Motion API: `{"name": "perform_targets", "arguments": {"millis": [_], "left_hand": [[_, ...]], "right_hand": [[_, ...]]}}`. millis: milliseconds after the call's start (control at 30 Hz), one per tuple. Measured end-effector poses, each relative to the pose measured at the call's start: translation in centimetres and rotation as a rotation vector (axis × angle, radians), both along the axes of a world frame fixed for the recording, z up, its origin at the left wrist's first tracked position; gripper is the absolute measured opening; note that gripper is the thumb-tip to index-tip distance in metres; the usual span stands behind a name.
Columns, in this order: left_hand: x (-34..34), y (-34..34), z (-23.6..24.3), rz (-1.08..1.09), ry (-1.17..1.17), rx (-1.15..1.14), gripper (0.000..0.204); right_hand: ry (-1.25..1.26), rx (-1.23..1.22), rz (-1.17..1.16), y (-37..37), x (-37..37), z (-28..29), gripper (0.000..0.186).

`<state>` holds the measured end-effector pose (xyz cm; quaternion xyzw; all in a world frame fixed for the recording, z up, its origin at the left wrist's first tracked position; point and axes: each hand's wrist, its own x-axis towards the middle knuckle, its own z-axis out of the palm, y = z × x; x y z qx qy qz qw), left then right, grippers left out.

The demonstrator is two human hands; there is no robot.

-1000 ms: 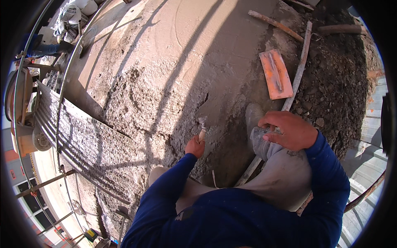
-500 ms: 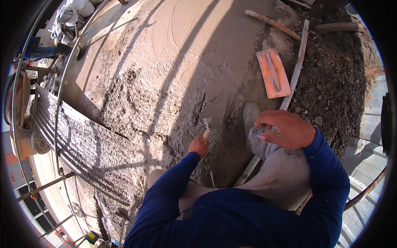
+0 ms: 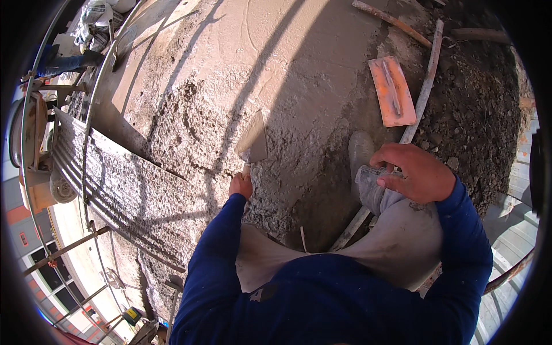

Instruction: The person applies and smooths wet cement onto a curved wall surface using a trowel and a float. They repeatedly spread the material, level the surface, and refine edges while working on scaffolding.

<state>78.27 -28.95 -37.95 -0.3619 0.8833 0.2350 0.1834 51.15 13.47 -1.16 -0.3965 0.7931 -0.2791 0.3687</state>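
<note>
- Trowel (image 3: 256, 137) has swung left to eleven o'clock, putting our blade over rough mortar (image 3: 290, 149)!
- Left hand (image 3: 240, 186): fingers clamped around the handle.
- Right hand (image 3: 418, 172): fingers apart, over our trouser leg (image 3: 402, 233).

Left of the left hand (image 3: 241, 186) is a ribbed, curved sheet (image 3: 109, 178), with a wheel (image 3: 62, 188) beyond it; pale sacks (image 3: 95, 16) lie farther ahead. A long pole (image 3: 426, 86) stretches ahead of the right hand (image 3: 418, 174), with metal sheeting (image 3: 513, 233) to that hand's right.
</note>
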Motion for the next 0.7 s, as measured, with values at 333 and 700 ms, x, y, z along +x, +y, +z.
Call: {"name": "perform_targets", "arguments": {"millis": [333, 700], "left_hand": [[-4.3, 10.8, 4.8, -0.132, 0.051, 0.180, 0.041], [-6.1, 14.0, 3.4, 0.220, 0.254, 0.810, 0.033]], "right_hand": [[0.022, -0.039, -0.019, 0.5, 0.3, -0.2, 0.039], [-0.035, 0.007, -0.043, 1.4, 0.2, 0.1, 0.038]]}}
